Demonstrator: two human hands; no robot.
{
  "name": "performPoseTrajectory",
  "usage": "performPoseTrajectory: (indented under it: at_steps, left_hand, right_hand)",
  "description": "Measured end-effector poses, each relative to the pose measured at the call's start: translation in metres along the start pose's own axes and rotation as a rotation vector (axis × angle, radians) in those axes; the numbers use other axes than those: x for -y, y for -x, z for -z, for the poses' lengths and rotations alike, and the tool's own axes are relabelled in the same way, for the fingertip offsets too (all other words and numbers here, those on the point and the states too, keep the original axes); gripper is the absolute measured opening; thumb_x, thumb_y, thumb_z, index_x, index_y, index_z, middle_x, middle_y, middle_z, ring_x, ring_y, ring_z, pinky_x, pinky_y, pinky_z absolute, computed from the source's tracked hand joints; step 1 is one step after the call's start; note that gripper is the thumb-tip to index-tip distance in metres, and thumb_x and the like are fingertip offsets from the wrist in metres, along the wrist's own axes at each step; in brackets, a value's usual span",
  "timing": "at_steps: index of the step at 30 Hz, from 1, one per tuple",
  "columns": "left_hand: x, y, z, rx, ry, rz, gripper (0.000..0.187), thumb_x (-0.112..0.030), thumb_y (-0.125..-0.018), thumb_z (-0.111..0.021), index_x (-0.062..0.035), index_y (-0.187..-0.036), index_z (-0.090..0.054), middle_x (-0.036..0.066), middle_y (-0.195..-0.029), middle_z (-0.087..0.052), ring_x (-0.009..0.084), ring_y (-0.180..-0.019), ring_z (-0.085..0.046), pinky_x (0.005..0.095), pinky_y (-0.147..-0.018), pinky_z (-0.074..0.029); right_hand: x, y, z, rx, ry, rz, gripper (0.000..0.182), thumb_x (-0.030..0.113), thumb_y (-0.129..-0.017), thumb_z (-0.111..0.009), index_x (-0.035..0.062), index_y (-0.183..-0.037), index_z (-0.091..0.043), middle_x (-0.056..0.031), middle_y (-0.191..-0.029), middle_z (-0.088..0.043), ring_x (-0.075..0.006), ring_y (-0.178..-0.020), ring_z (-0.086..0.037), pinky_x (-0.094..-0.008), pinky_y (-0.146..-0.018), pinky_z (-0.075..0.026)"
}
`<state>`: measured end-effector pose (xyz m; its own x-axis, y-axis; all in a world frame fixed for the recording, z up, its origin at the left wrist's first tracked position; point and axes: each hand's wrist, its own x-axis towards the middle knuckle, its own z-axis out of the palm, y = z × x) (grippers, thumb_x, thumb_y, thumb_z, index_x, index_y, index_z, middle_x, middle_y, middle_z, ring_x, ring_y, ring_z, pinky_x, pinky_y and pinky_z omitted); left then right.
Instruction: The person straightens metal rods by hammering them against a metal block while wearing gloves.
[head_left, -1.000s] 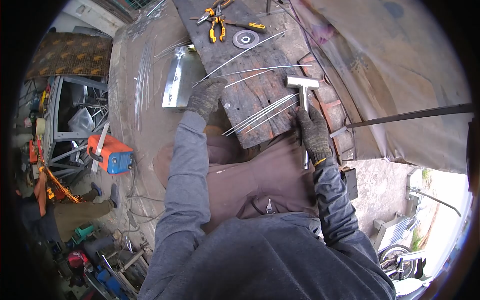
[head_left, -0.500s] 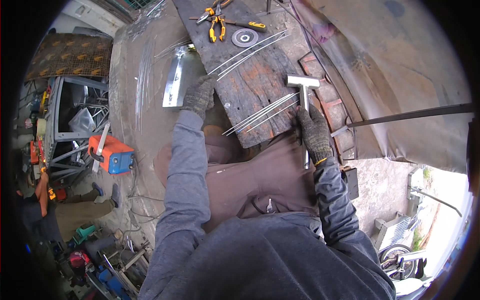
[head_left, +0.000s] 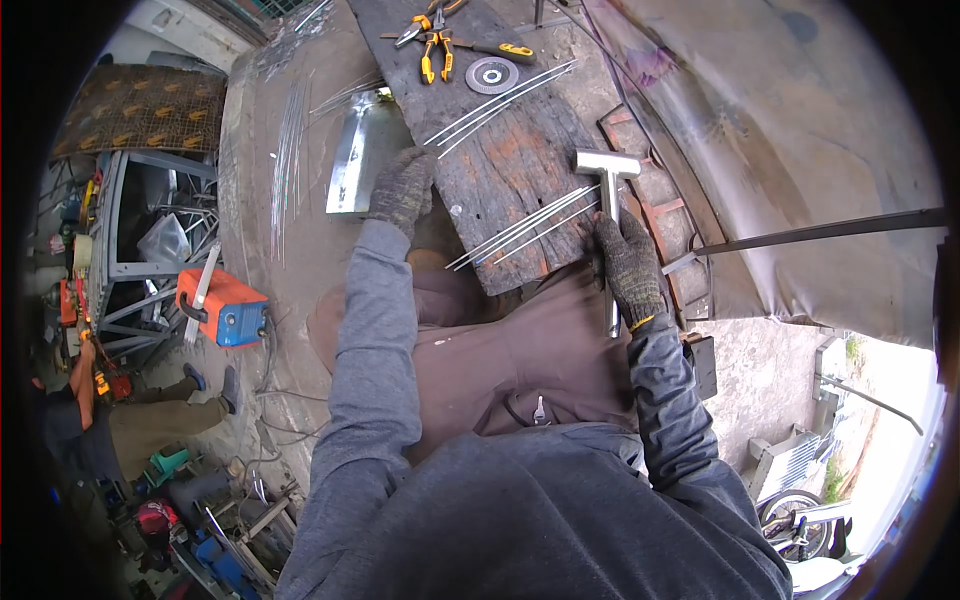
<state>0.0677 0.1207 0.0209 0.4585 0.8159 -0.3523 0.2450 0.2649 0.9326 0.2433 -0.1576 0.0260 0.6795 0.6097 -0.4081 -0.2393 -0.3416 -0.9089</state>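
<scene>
My right hand point(head_left: 629, 262), in a dark knit glove, is wrapped round the handle of a metal hammer point(head_left: 607, 163), its cylindrical head above the plank's right edge. My left hand point(head_left: 402, 190), gloved too, has its fingers curled at the near ends of several thin metal rods point(head_left: 500, 103); the grip itself is partly hidden. These rods slant across a worn wooden plank point(head_left: 505, 165). A second group of thin rods point(head_left: 530, 226) lies across the plank's near end. Beside my left hand is a shiny sheet-metal piece point(head_left: 350, 155), left of the plank.
Pliers point(head_left: 436, 50), a yellow-handled tool point(head_left: 500, 48) and a grinding disc point(head_left: 492, 75) lie on the plank's far end. More thin rods point(head_left: 290, 165) are on the floor. An orange-and-blue machine point(head_left: 225, 308) stands left, near another person's legs point(head_left: 165, 425). A bar point(head_left: 820, 230) juts in from the right.
The rods at my left hand have shifted slightly, and three now show apart where two showed before. My left hand has moved a little to the right. The hammer has hardly moved.
</scene>
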Motion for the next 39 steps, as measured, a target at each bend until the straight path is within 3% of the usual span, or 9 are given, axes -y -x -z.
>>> performPoseTrajectory:
  at_steps: [11,22,25,27,28,30,33,36,39]
  left_hand:
    - [0.003,0.004,-0.002,0.060,-0.012,-0.008,0.026,-0.024,-0.096,-0.066,-0.0094,-0.117,-0.071,0.000,-0.072,-0.058,0.0100,-0.047,-0.049,0.0274,-0.041,-0.038]
    - [-0.003,0.017,-0.003,0.122,0.023,-0.027,0.024,-0.018,-0.098,-0.063,-0.0070,-0.118,-0.070,0.000,-0.072,-0.058,0.0095,-0.049,-0.049,0.0272,-0.042,-0.038]
    - [-0.016,0.041,-0.008,0.291,0.030,-0.152,0.022,-0.012,-0.098,-0.061,-0.0049,-0.117,-0.068,0.002,-0.080,-0.062,0.0097,-0.056,-0.054,0.0263,-0.049,-0.043]
    - [-0.026,0.066,-0.022,0.280,-0.137,-0.249,0.021,-0.011,-0.099,-0.060,-0.0043,-0.118,-0.066,0.006,-0.095,-0.066,0.0125,-0.078,-0.063,0.0271,-0.067,-0.052]
    - [-0.025,0.072,-0.026,0.275,-0.135,-0.246,0.021,-0.011,-0.099,-0.060,-0.0043,-0.118,-0.066,0.006,-0.095,-0.066,0.0125,-0.078,-0.063,0.0271,-0.067,-0.052]
    - [-0.026,0.083,-0.034,0.332,-0.164,-0.438,0.024,-0.013,-0.098,-0.062,-0.0035,-0.120,-0.064,0.008,-0.111,-0.067,0.0156,-0.102,-0.064,0.0299,-0.087,-0.053]
    - [-0.035,0.100,-0.040,0.395,-0.091,-0.351,0.032,-0.007,-0.098,-0.063,-0.0046,-0.129,-0.061,0.007,-0.124,-0.064,0.0152,-0.112,-0.061,0.0303,-0.096,-0.052]
    - [-0.032,0.100,-0.042,0.392,-0.200,-0.505,0.033,-0.008,-0.099,-0.062,-0.0047,-0.131,-0.060,0.007,-0.126,-0.064,0.0157,-0.110,-0.062,0.0299,-0.093,-0.053]
    - [-0.046,0.114,-0.046,0.389,-0.115,-0.427,0.034,-0.009,-0.099,-0.061,-0.0042,-0.133,-0.059,0.008,-0.127,-0.065,0.0164,-0.108,-0.064,0.0297,-0.089,-0.055]
  right_hand:
    - [-0.001,0.000,-0.002,-0.008,-0.032,0.021,0.031,0.035,-0.103,-0.060,0.0043,-0.099,-0.062,-0.0017,-0.069,-0.058,-0.0086,-0.046,-0.049,-0.0270,-0.039,-0.041]
    - [-0.003,0.000,-0.001,0.000,-0.032,0.042,0.031,0.034,-0.104,-0.059,0.0033,-0.101,-0.062,-0.0018,-0.069,-0.058,-0.0084,-0.046,-0.049,-0.0266,-0.040,-0.040]
    - [-0.004,-0.003,-0.001,-0.009,0.005,0.052,0.031,0.033,-0.104,-0.058,0.0029,-0.104,-0.063,-0.0013,-0.070,-0.058,-0.0082,-0.047,-0.050,-0.0263,-0.041,-0.041]
    - [-0.007,-0.004,0.000,-0.012,0.042,0.065,0.030,0.032,-0.105,-0.058,0.0027,-0.106,-0.063,-0.0011,-0.070,-0.058,-0.0081,-0.048,-0.050,-0.0261,-0.041,-0.041]
    - [-0.009,-0.004,0.001,-0.006,0.012,0.066,0.029,0.031,-0.104,-0.059,0.0029,-0.109,-0.063,-0.0004,-0.071,-0.059,-0.0079,-0.049,-0.051,-0.0262,-0.042,-0.041]
    - [-0.010,-0.005,0.000,0.003,-0.015,0.068,0.028,0.030,-0.103,-0.059,0.0032,-0.112,-0.063,0.0002,-0.071,-0.059,-0.0077,-0.051,-0.052,-0.0263,-0.043,-0.042]
    - [-0.011,-0.005,0.000,0.003,-0.035,0.059,0.029,0.030,-0.103,-0.059,0.0034,-0.111,-0.063,0.0003,-0.071,-0.059,-0.0074,-0.050,-0.052,-0.0262,-0.042,-0.041]
    - [-0.012,-0.006,0.000,0.014,-0.101,0.037,0.028,0.031,-0.104,-0.059,0.0039,-0.111,-0.064,0.0003,-0.071,-0.059,-0.0070,-0.049,-0.051,-0.0258,-0.041,-0.041]
    - [-0.013,-0.006,0.000,0.014,-0.104,0.038,0.027,0.030,-0.104,-0.058,0.0040,-0.110,-0.064,0.0004,-0.071,-0.059,-0.0067,-0.048,-0.051,-0.0254,-0.041,-0.041]
